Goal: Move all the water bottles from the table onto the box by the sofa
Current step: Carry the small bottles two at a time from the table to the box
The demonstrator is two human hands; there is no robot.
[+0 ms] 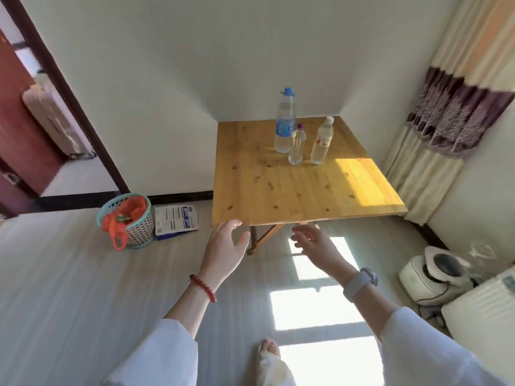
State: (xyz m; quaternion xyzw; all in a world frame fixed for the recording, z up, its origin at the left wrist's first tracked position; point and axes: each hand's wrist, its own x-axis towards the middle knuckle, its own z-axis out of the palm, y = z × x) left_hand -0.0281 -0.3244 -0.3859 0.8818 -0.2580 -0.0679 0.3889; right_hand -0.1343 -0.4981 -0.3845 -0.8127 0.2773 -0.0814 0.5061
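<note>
Seen from above, a wooden table point(292, 190) stands in a room corner with three water bottles upright near its far edge: a tall blue-capped bottle point(284, 126), a small purple-capped bottle point(297, 146) just in front of it, and a white-capped bottle point(322, 143) beside them. The left hand point(225, 246) and right hand point(317, 246) reach forward at the table's near edge, fingers spread and empty, well short of the bottles
</note>
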